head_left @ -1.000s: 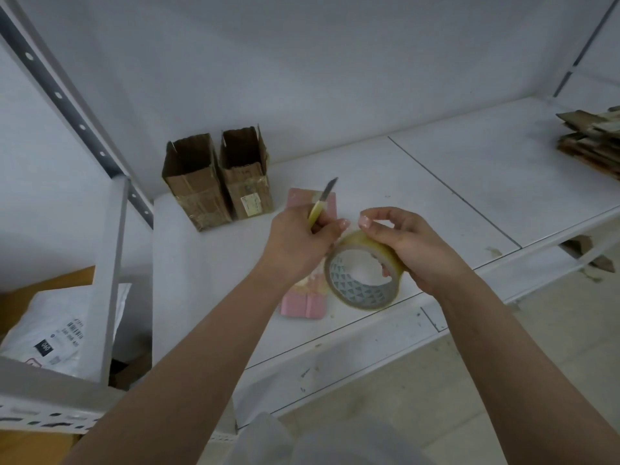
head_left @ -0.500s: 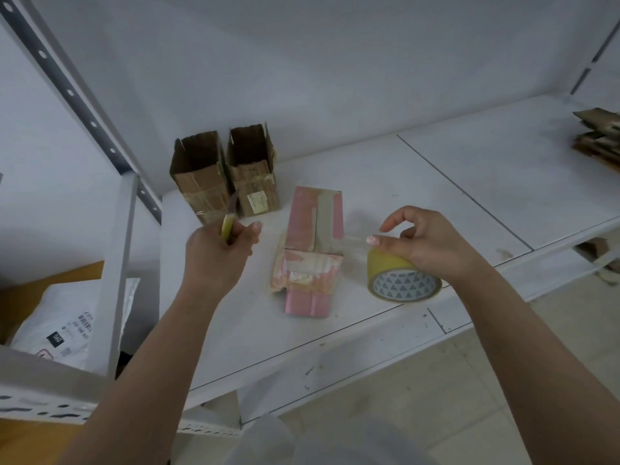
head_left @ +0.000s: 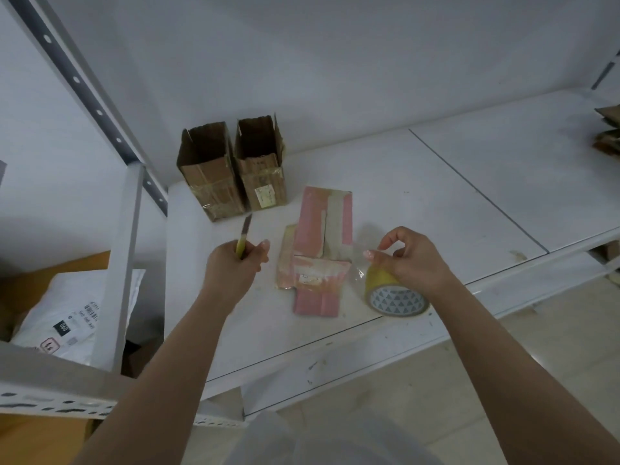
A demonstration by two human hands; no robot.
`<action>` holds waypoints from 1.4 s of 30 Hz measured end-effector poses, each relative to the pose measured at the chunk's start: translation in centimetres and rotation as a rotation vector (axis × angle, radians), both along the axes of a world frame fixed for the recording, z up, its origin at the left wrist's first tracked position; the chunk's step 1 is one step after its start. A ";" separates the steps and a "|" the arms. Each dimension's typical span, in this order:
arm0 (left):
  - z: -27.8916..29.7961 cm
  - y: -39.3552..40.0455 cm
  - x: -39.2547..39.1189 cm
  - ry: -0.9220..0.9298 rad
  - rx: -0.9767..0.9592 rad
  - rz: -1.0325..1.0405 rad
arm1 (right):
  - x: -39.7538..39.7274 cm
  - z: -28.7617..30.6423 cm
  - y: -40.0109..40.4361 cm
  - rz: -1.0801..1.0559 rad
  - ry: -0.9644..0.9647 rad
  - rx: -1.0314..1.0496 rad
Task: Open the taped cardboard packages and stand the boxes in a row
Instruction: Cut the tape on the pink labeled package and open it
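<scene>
Two brown boxes (head_left: 231,169) open and upright side by side at shelf (head_left: 453,182) back; pink package (head_left: 318,250) flat, taped, not yet stood. Left hand (head_left: 231,270) grip clamped on knife (head_left: 244,236); right hand (head_left: 412,260) pinching tape roll (head_left: 394,292).

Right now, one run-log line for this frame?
left hand: grips knife | right hand: pinches tape roll | pink box: flat | brown boxes: upright, open
</scene>
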State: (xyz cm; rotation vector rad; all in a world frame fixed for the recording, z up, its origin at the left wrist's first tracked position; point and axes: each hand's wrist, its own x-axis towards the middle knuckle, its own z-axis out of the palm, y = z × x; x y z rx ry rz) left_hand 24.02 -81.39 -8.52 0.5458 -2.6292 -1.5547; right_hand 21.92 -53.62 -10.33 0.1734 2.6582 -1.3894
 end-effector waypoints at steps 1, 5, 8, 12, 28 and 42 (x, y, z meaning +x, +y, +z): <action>-1.1 0.0 0.0 -0.053 0.085 0.011 | 0.1 -0.5 -0.3 -0.002 -0.016 0.011; -4.2 1.2 0.3 -0.198 0.344 0.023 | 0.1 -1.1 -1.1 -0.002 -0.008 0.075; -5.2 2.7 0.5 -0.231 0.427 0.032 | 0.0 -1.2 -2.1 0.036 0.009 0.179; -5.9 3.7 1.1 -0.318 0.685 0.077 | -0.2 -1.2 -2.4 0.060 0.019 0.245; 4.2 1.6 -1.1 -0.103 0.169 -0.351 | -0.8 -1.1 -2.1 0.083 -0.064 0.165; 1.8 7.8 -4.3 0.050 -0.063 -0.682 | 0.6 0.0 0.5 0.185 -0.238 -0.303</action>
